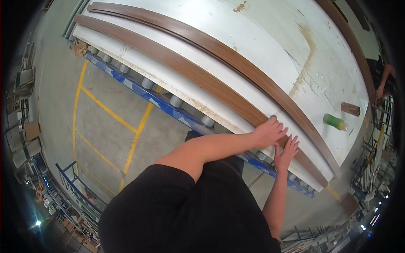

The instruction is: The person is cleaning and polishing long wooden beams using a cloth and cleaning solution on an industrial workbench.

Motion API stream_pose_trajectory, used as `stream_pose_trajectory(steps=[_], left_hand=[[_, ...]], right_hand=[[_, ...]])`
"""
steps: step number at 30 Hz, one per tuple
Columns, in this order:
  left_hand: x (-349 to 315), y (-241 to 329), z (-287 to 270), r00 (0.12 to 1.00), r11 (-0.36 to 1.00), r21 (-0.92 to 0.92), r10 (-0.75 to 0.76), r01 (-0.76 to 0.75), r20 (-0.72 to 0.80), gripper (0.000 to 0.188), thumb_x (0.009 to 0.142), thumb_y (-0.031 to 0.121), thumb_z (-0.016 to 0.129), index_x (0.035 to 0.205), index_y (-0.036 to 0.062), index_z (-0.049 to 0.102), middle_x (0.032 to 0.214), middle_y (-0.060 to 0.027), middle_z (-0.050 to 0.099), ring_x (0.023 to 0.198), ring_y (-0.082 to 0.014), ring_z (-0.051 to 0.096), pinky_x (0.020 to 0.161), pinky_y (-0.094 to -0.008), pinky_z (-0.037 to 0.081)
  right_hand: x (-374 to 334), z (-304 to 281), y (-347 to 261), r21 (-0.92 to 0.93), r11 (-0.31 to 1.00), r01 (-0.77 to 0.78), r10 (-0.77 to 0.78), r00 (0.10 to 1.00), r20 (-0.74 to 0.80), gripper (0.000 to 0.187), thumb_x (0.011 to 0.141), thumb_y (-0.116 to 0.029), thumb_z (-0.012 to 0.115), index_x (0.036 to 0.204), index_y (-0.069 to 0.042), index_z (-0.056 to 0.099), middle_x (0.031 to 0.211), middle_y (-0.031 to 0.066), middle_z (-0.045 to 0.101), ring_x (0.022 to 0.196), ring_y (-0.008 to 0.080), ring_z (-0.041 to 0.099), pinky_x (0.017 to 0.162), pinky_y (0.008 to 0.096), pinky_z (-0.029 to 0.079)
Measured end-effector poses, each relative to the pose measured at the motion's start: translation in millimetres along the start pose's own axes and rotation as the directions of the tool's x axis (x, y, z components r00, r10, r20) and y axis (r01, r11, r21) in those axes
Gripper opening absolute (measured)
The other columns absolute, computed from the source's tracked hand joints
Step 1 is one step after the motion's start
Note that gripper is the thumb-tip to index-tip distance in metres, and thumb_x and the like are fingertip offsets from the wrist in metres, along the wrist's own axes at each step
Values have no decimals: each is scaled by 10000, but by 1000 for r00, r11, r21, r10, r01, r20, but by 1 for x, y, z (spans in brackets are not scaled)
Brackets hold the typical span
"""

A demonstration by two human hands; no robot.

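A long brown wood-grain strip (185,69) lies along the near side of a white panel. My left hand (268,132) is over this strip toward its right end, with its fingers curled. A small greyish, rounded thing (273,117) shows at those fingertips; its kind is too small to tell. Close beside it, my right hand (287,153) rests on the same strip, fingers stretched out flat and thumb toward the near edge. Farther back, a second brown strip (257,80), with a dark groove along it, runs roughly parallel.
The white panel (249,29) bears dusty streaks and lies on rollers (176,101) in a blue frame (126,83). A green bottle (333,122) and a brown cylinder (350,109) lie at the right. Another person's arm (385,78) shows beyond the far edge.
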State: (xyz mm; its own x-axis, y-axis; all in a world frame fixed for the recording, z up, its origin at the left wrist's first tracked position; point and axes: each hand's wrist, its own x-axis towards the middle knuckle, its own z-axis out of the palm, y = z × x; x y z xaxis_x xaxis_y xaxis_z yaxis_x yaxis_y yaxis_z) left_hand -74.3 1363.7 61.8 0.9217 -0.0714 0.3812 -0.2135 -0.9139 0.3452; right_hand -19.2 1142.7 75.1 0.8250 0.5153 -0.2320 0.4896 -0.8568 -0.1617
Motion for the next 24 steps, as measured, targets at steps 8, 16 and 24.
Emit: stream_pose_trajectory(steps=[8,16,24], left_hand=[[-117,-224,-135,926,936,71,-325,344,-191,334,769,398,814,885,111,690,925,-123,668,986,-368,654,929,-518,515],[-189,-334,-214,884,838,293,-463,461,-68,429,930,346,744,1266,85,690,1216,-168,720,1253,-389,624,1142,-577,421],[-80,-141,-83,950,951,-29,-310,309,-43,583,906,538,733,1223,50,703,1047,-121,712,1087,-324,649,1164,-615,374]], right_hand=[[4,-11,4,37,999,-1,1,1000,9,771,991,-359,742,1657,-158,410,1769,155,279,1624,502,182,1286,690,128],[8,-27,45,40,989,144,-145,989,25,756,933,-258,804,1611,-151,486,1703,109,428,1589,480,299,1283,678,169],[-3,-58,118,-364,928,75,-24,989,143,995,806,-185,882,1661,-111,379,1702,180,410,1578,404,367,1299,625,212]])
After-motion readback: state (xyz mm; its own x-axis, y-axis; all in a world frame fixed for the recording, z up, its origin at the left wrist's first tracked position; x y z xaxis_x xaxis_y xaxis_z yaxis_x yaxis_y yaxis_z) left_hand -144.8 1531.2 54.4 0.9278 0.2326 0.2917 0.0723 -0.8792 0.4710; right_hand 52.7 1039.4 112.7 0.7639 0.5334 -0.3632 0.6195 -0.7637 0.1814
